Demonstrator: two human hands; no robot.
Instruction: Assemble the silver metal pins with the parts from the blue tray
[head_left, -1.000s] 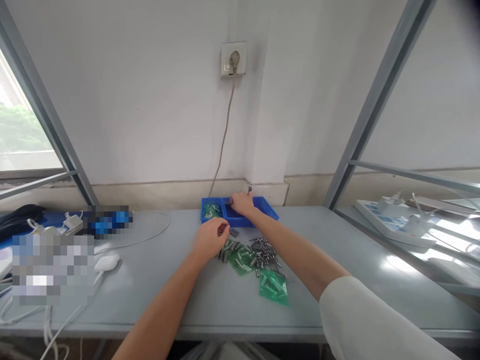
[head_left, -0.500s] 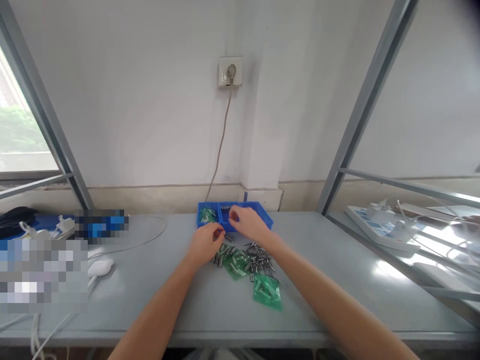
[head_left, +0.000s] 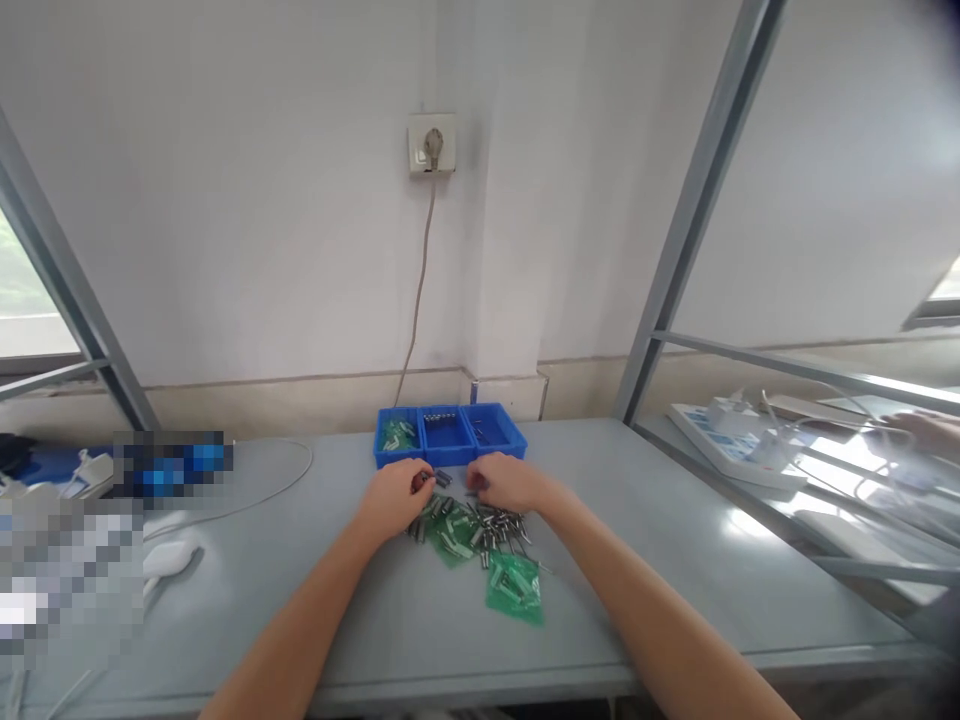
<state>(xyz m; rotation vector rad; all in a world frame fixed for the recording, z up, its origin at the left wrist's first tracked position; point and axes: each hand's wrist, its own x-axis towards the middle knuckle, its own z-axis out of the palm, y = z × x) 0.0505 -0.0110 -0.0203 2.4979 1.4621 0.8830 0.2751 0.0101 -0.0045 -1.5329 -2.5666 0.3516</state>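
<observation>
My left hand point(head_left: 396, 497) is closed in a pinch in front of the left bin; what its fingertips hold is too small to make out. My right hand point(head_left: 514, 482) is low at the far edge of a pile of small metal parts point(head_left: 506, 525), fingers curled downward, their tips partly hidden. Green plastic bags of parts, one point(head_left: 454, 535) between the hands and another point(head_left: 515, 588) nearer me, lie on the table. Behind stands a blue bin set point(head_left: 450, 460): green bags point(head_left: 397, 435) at left, short metal cylinders point(head_left: 439, 415) in the middle, thin pieces at right.
The grey table point(head_left: 405, 640) runs to the wall, where a socket point(head_left: 433, 147) has a hanging cord. A white charger point(head_left: 171, 558) and cables lie left. Beyond the right frame post point(head_left: 686, 215) are a power strip point(head_left: 731, 445) and another person's hand point(head_left: 930, 432).
My right hand has come down from above the middle bin to the metal parts on the table. My left hand stays pinched near the same spot. The view has turned slightly right.
</observation>
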